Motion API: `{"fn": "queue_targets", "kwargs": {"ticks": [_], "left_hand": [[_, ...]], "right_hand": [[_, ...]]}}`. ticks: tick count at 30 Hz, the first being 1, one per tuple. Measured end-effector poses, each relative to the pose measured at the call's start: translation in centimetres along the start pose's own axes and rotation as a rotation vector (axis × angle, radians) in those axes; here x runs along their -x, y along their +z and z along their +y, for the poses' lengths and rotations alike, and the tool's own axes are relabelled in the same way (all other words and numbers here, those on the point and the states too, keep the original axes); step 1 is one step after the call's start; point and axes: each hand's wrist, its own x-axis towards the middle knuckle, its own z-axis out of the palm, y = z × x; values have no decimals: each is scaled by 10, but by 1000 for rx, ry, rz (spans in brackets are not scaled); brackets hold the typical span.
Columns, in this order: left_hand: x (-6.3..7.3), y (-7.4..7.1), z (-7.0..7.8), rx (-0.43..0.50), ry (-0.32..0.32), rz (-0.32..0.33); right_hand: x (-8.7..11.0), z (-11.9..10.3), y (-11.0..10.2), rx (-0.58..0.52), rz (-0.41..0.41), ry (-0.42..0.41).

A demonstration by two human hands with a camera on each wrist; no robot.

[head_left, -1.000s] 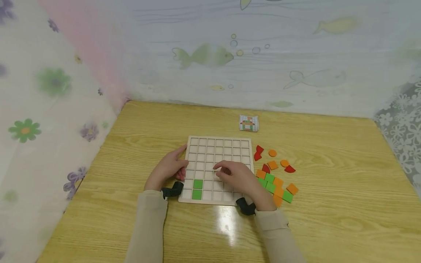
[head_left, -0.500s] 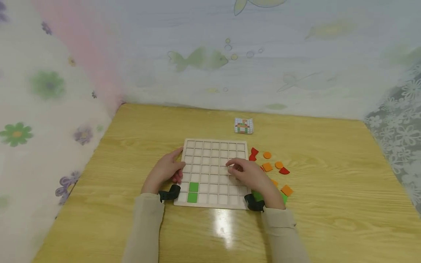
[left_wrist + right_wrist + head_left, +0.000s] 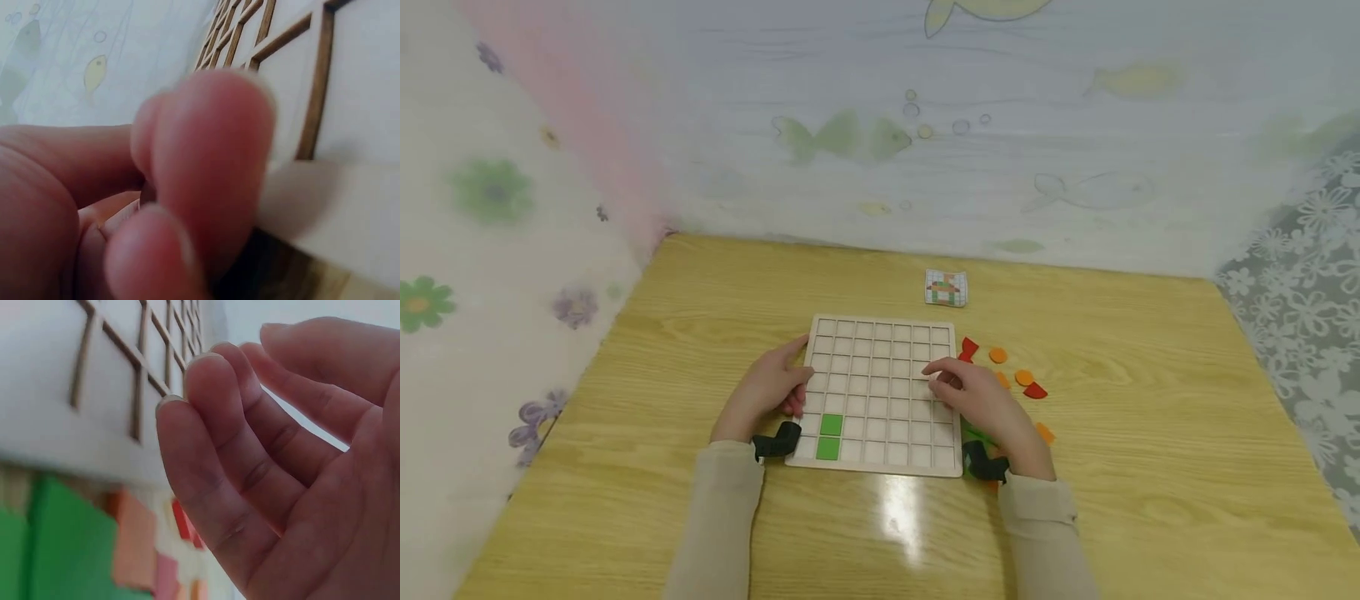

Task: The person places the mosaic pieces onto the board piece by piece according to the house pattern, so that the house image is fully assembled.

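A pale wooden grid board (image 3: 880, 471) lies on the table, with two green square tiles (image 3: 830, 437) in neighbouring cells of one column near its front left. My left hand (image 3: 765, 385) rests at the board's left edge, the index finger and thumb reaching to the rim. In the left wrist view the fingertips (image 3: 212, 131) are close against that edge and hold nothing visible. Over the board's right side hovers my right hand (image 3: 985, 400). Its fingers (image 3: 200, 450) are loosely bent, and the palm that shows in the right wrist view is bare.
Right of the board are orange discs (image 3: 997, 355), red fan-shaped pieces (image 3: 1035, 390), orange squares (image 3: 1045, 432) and green tiles (image 3: 75, 544), partly hidden by my right hand. A small printed pattern card (image 3: 946, 287) lies behind the board. Patterned walls border the wooden table (image 3: 1150, 400).
My right hand has moved right across the board, from its middle to its right side, covering more loose pieces. The left hand stays at the board's edge. The head view has shifted slightly.
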Motion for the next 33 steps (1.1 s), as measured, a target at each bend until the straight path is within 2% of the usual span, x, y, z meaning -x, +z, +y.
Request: {"fn": "queue_targets", "kwargs": {"ticks": [6,10,22,33], "left_hand": [[-2,-2,-5,16,-12,20],[-5,-1,-11,11,-17,39],[-13,-1,-20,-11,6,39],[-17,3,-22,17,-1,3]], "right_hand": [[9,10,-20,5,61,25],[13,16,-29,24,64,61],[15,38,-29,158,81,122],[20,53,-29,132,-39,68]]}}
